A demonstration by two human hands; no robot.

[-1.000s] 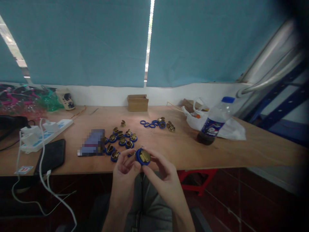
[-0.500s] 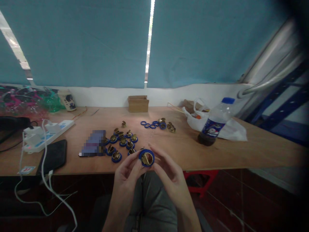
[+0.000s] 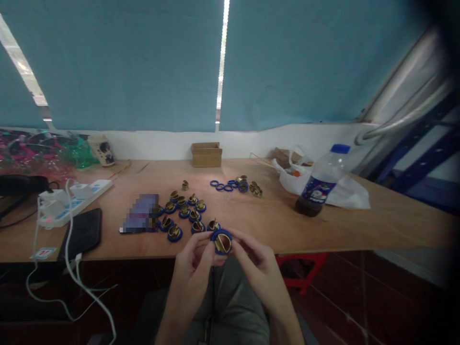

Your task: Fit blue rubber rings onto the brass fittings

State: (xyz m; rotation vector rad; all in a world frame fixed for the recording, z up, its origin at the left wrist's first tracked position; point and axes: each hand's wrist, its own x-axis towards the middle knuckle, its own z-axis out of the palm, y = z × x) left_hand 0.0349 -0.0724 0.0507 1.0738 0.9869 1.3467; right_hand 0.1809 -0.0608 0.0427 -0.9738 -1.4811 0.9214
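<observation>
On my feed, both hands are closed on 1 piece: a round, brass-coloured metal fitting (image 3: pixel 220 245) with a thin blue ring (image 3: pixel 212 238), material unclear, around its rim. Piece sits between fingertips at the wooden tabletop's (image 3: pixel 287 235) near edge, face tilted toward me. My left hand (image 3: pixel 193 268) pinches at 8 o'clock on the rim, my right hand (image 3: pixel 256 268) at 3 o'clock. Fingers behind the piece are mostly hidden; I can't tell how hard they press.

Step looks like working the ring onto the rim. To do it well, I'd anchor with 1 thumb and walk the other around, pushing evenly; pressing 1 side only could pop the opposite side loose. I'd keep thumbs off the fitting's thin inner parts, which may bend. Can't tell if the ring is fully seated, so a full turn to check makes sense.

From the piece: ringed brass fittings (image 3: pixel 184 211) at 10 o'clock, loose blue rings (image 3: pixel 228 191) at 12, bare brass fittings (image 3: pixel 256 189) at 1.
</observation>
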